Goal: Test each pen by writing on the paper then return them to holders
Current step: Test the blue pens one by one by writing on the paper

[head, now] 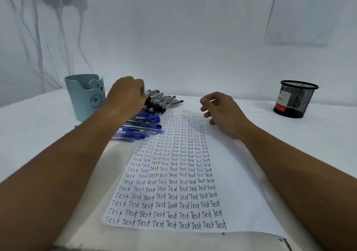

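A white sheet of paper (237, 173) lies in front of me, its left half filled with rows of the word "Test". At its top left corner lies a pile of pens: several black-capped pens (166, 99) at the back and several blue-capped pens (143, 127) nearer me. My left hand (127, 96) reaches over the pile with its fingers curled down onto the black pens; whether it grips one is hidden. My right hand (222, 111) rests on the paper's top right part with loosely curled fingers and holds nothing.
A light blue bear-faced holder (85, 96) stands at the far left beside my left hand. A black mesh holder (295, 99) stands at the far right. Both look empty from here. White cables hang down the wall behind the blue holder.
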